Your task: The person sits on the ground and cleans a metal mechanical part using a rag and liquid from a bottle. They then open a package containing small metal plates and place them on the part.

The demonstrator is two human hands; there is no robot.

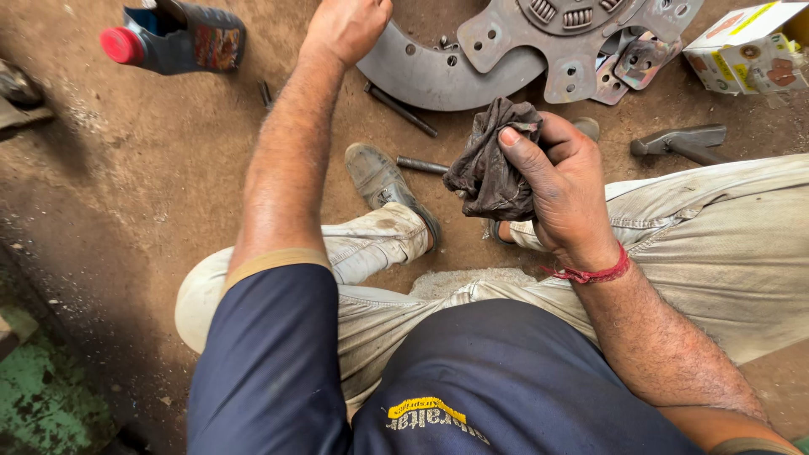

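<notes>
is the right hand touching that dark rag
Touching. The head view shows the right hand closed around the dark rag, thumb pressed on top and fingers wrapped behind it, no gap between them.

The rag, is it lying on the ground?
No, the dark rag is bunched up in the right hand, held above the dirt floor.
</notes>
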